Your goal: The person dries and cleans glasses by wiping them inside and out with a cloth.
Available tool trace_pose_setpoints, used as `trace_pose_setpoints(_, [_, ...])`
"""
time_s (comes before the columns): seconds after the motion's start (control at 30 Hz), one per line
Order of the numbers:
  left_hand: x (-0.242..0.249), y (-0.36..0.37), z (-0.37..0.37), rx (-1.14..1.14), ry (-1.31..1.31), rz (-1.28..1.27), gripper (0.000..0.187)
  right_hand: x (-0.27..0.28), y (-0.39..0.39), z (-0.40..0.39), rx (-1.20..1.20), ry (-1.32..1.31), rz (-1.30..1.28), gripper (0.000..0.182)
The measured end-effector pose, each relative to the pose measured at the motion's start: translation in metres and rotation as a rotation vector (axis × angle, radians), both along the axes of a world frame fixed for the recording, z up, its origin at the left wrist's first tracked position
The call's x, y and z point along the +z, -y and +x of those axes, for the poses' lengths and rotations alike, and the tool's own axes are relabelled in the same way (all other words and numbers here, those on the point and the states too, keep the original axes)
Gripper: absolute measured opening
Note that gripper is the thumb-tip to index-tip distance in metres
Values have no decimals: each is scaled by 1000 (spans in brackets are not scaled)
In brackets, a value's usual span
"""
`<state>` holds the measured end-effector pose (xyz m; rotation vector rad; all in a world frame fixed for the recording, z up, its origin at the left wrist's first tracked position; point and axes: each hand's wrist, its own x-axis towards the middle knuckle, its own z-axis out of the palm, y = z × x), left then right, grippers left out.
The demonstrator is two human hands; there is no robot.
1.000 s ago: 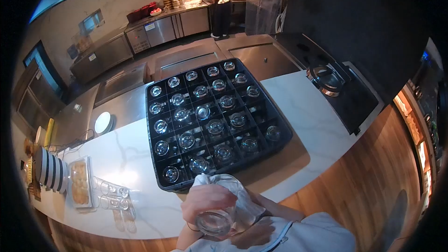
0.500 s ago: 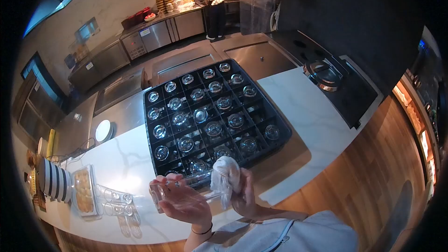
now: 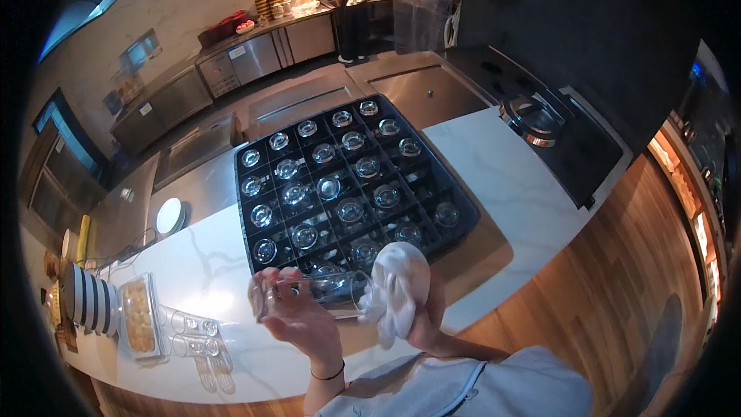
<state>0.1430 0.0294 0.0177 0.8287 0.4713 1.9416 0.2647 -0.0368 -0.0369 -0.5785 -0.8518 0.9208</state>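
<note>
My left hand (image 3: 301, 316) is closed around the base end of a clear drinking glass (image 3: 337, 287), which lies on its side in the air with its mouth toward the right. A bunched white cloth (image 3: 397, 286) is gripped in my right hand (image 3: 431, 316), right at the glass's mouth. Just beyond both hands stands a black divided glass rack (image 3: 457, 241), most of its compartments holding upturned glasses (image 3: 350, 209). The held glass overlaps the rack's near edge in this view.
On the white counter (image 3: 208, 255), two clear glasses (image 3: 193, 326) lie at left beside a clear container of round food pieces (image 3: 139, 316). White plates (image 3: 171, 216) sit behind. A metal pot (image 3: 532, 122) stands at right. A person (image 3: 351, 11) works at the far counter.
The cloth has shifted slightly right and up, showing more of the glass's rim end. My left hand keeps its hold on the glass. The view has moved slightly.
</note>
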Motion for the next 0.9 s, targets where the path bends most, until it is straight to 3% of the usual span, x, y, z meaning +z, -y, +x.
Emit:
trace_pose_setpoints(0.03, [2,-1,4,-25,-82,3,57,12,-1,0,12,190,44,46])
trace_pose_setpoints(0.1, [-3,5,12,-36,-245,-122,62,54,-15,11,-233,997,302,51])
trace_pose_setpoints(0.13, [3,12,14,-34,-460,-94,63,67,-14,2,-293,1313,188,58])
trace_pose_setpoints(0.2, [5,12,18,26,-520,-137,64,69,-15,-5,-402,1339,134,56])
trace_pose_setpoints(0.3, [13,6,10,-40,-468,-121,61,56,-22,-3,-358,1239,241,51])
trace_pose_setpoints(0.4, [21,3,8,-85,-168,-236,60,41,-20,5,-396,1198,368,57])
trace_pose_setpoints(0.43, [19,0,4,-133,-57,-214,58,28,-19,6,-461,1138,413,46])
trace_pose_setpoints(0.47, [16,-1,-1,-207,118,-208,54,17,-19,0,-545,916,406,45])
trace_pose_setpoints(0.53, [23,2,-1,-103,227,-238,46,2,-18,-16,-688,470,375,43])
trace_pose_setpoints(0.57, [27,5,0,-81,277,-226,44,5,-14,-14,-674,424,367,41])
trace_pose_setpoints(0.67, [33,11,13,95,270,-269,43,1,-6,-14,-428,696,275,47])
trace_pose_setpoints(0.8, [36,15,13,107,249,-258,41,6,-16,-7,-202,613,372,47])
trace_pose_setpoints(0.83, [30,13,9,77,217,-201,41,8,-16,-3,-17,580,253,44])
trace_pose_setpoints(0.9, [20,6,3,83,149,-158,40,16,-22,7,121,564,294,44])
